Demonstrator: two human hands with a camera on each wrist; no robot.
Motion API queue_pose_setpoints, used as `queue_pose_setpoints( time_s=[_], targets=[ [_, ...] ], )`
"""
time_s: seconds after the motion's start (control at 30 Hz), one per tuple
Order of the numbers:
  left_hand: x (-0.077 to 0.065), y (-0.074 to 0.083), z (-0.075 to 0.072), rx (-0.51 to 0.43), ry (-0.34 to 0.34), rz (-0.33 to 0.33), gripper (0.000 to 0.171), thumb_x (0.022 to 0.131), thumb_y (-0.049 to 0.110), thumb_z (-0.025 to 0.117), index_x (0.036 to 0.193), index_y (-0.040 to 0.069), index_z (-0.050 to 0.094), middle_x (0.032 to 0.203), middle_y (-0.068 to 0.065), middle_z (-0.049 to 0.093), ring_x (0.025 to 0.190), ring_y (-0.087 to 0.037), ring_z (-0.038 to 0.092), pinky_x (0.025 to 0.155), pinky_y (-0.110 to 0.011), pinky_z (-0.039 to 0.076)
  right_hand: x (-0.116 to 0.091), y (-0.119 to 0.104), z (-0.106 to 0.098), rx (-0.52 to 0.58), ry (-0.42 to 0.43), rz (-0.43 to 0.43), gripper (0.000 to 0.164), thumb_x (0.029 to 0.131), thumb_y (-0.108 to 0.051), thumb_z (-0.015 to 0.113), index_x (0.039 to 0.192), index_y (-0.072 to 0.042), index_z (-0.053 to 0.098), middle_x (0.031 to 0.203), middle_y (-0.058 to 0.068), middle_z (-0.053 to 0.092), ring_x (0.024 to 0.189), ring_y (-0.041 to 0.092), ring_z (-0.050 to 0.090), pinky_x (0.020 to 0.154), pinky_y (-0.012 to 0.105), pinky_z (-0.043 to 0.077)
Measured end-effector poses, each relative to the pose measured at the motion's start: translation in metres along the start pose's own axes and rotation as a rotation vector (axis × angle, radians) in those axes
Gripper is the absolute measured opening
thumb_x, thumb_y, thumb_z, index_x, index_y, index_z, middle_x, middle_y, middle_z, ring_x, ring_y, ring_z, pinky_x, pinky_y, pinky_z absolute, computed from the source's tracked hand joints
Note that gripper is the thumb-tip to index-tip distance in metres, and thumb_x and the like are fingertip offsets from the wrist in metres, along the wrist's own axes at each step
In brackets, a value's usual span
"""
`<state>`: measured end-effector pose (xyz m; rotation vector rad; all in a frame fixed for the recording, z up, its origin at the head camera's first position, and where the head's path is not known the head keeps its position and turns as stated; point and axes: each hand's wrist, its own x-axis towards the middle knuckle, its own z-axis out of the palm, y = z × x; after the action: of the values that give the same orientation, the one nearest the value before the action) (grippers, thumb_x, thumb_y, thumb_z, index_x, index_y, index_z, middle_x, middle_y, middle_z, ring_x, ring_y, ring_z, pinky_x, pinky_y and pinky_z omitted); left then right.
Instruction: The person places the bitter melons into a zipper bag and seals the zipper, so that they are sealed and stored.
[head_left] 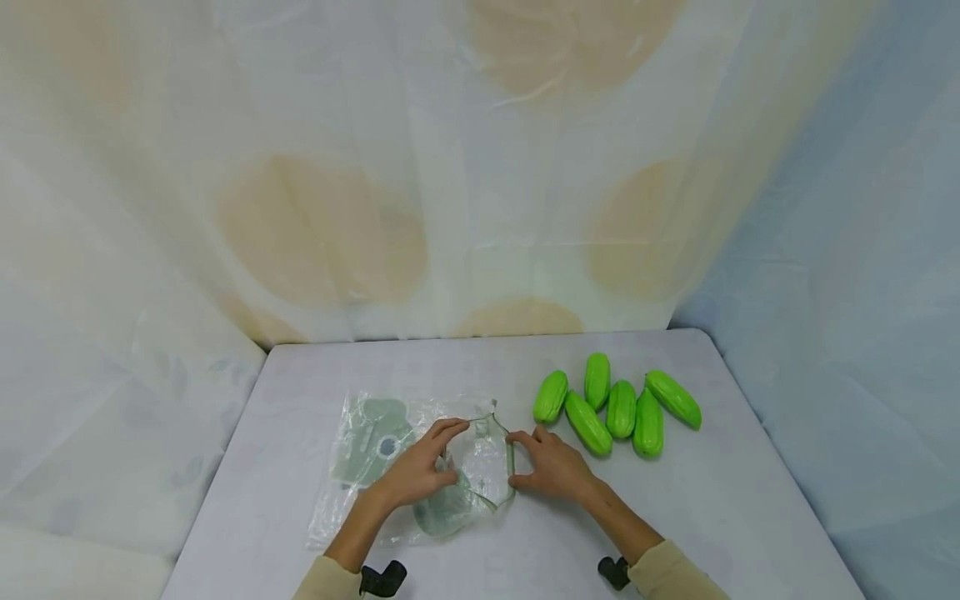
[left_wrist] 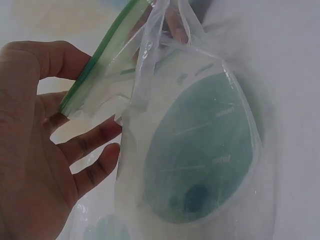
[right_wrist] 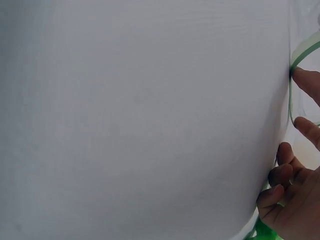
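Note:
A clear zip bag [head_left: 487,454] with a green seal strip and pale green print lies with its mouth spread open between my hands. My left hand [head_left: 415,475] is at the left side of the mouth, thumb and forefinger wide apart. In the left wrist view its fingers [left_wrist: 90,145] are extended and spread, the topmost digit against the green strip [left_wrist: 97,62]. My right hand [head_left: 555,467] touches the right rim with thumb and a finger at two separate points. The right wrist view shows these fingertips [right_wrist: 306,82] at the green-edged rim, the other fingers loosely bent.
More clear plastic packaging with green print [head_left: 375,442] lies flat on the left of the white table [head_left: 750,517]. Several bright green, cucumber-shaped vegetables [head_left: 621,408] lie together at the back right. Plastic sheeting [head_left: 450,167] hangs behind the table and at both sides.

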<state>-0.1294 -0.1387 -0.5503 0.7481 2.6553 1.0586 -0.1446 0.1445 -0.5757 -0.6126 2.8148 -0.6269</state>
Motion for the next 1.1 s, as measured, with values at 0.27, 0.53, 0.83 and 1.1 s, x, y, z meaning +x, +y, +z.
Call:
queue_pose_setpoints(
  time_s=[0.27,0.53,0.83,1.1],
  targets=[
    [0.0017,0.0034,0.0026,0.001,-0.013,-0.015,0.076,0.087,0.022,0.066,0.157,0.016,0.035,0.157,0.006,0.033,0.088,-0.015,0.057,0.068,-0.028,0.045,-0.0017,-0.0033,0.0008,-0.019,0.032,-0.066,0.065,0.078,-0.047,0.083,0.135,-0.026,0.058,0.097,0.0,0.048,0.07,0.012,0.045,0.055,0.027,0.039],
    [0.0033,0.0046,0.0042,0.011,-0.024,-0.04,0.077,0.088,0.022,0.068,0.157,0.018,0.034,0.157,0.008,0.031,0.087,-0.009,0.056,0.066,-0.026,0.046,-0.0009,-0.0036,0.0,-0.028,0.042,-0.07,0.066,0.079,-0.049,0.082,0.136,-0.028,0.057,0.095,-0.003,0.047,0.069,0.01,0.044,0.056,0.026,0.038],
    [0.0039,0.0045,0.0051,-0.003,-0.029,-0.054,0.077,0.089,0.023,0.068,0.158,0.02,0.033,0.157,0.008,0.031,0.089,-0.006,0.057,0.067,-0.026,0.047,-0.0022,-0.0038,-0.002,-0.033,0.044,-0.063,0.065,0.078,-0.05,0.082,0.135,-0.028,0.058,0.096,-0.003,0.049,0.069,0.01,0.044,0.057,0.026,0.039],
    [0.0053,0.0023,0.0062,-0.013,-0.019,-0.03,0.079,0.089,0.022,0.068,0.158,0.017,0.032,0.157,0.006,0.031,0.085,-0.003,0.059,0.068,-0.026,0.048,-0.0029,0.0013,-0.0041,0.008,0.061,-0.05,0.062,0.08,-0.047,0.081,0.134,-0.028,0.059,0.104,-0.001,0.053,0.075,0.011,0.049,0.061,0.027,0.043]
  ],
)
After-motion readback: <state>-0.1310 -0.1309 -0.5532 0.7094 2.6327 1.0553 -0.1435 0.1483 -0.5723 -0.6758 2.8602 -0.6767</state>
